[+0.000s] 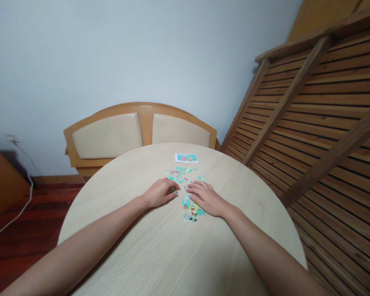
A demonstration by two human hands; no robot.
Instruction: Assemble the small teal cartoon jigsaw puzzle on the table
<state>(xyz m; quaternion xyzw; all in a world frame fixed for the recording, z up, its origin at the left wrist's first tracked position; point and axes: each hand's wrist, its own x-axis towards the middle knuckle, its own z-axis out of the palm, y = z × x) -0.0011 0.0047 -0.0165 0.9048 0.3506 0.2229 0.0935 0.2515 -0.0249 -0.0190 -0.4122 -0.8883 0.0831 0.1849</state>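
A partly joined jigsaw puzzle [193,209] with a yellow cartoon sponge figure lies flat on the round table. My right hand [206,197] rests over its upper right part, fingers stretched out and palm down, hiding some of it. To the left of the puzzle, my left hand [163,192] has its thumb and fingers curled together around a small puzzle piece [175,191], which shows only in part. Beyond both hands, loose puzzle pieces [180,170] in teal, pink and white are scattered. Several lie close to my right fingertips.
Behind the loose pieces lies a printed picture sheet [186,158]. The pale round table [135,255] stands before a padded wooden headboard [146,107]. A large slatted wooden frame [314,111] leans at the right. A white cable [31,193] hangs down at the left.
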